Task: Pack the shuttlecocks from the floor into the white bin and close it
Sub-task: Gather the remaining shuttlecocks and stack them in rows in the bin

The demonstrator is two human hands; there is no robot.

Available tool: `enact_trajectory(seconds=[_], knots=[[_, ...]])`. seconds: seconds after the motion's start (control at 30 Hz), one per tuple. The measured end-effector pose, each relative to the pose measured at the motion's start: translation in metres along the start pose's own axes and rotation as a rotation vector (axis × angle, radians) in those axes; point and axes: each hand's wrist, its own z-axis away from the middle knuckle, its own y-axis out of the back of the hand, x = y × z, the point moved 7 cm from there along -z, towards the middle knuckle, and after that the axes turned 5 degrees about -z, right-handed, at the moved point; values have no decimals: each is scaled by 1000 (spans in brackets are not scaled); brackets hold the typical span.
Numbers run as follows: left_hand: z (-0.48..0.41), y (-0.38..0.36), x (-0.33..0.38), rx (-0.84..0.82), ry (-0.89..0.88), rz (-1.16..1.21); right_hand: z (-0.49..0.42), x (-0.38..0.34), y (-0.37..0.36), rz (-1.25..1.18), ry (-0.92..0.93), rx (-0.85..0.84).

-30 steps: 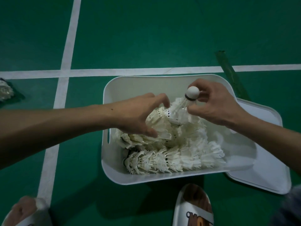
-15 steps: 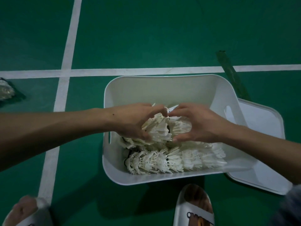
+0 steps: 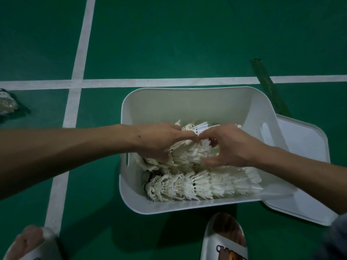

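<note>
Green court flooring (image 3: 187,44), crossed by white lines (image 3: 78,53), fills a dim view from above. A white bin (image 3: 187,102) stands open on it, close to the person's slippered feet (image 3: 225,239). The lid (image 3: 304,147) lies flat on the floor at the right, its left edge hidden behind the bin's right wall; whether the bin rests on it cannot be told. Inside the bin, a nested row of shuttlecocks (image 3: 197,186) lies lengthwise along the near wall. Just beyond it, both hands grasp an upper stack (image 3: 187,152) of nested shuttlecocks that sits on the pile. The left hand (image 3: 159,139) wraps its fingers over the stack's left end, and the right hand (image 3: 231,147) curls thumb and fingers round the right end. The fingertips of the two hands meet over the top. At the far left edge of the view, a small clump (image 3: 6,102) of shuttlecocks lies on the floor, well apart from the bin. Several things could go wrong from here. Feathers are brittle, so pressing hard to seat the stack could bend or snap them. A long nested stack may buckle in the middle and scatter. If it rides too high, the lid may not close. The clump on the floor could be overlooked.
</note>
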Motion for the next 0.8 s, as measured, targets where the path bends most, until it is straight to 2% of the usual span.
enact_trajectory(seconds=[0.33, 0.5, 0.63, 0.8], knots=[[2, -1, -2, 25, 2, 33, 5, -3, 8, -90, 41, -3], [9, 7, -6, 63, 41, 77, 4, -7, 35, 18, 21, 74], [27, 42, -14, 232, 87, -12, -4, -35, 56, 118, 85, 130], [66, 85, -56, 469, 252, -67, -38, -91, 82, 232, 191, 208]])
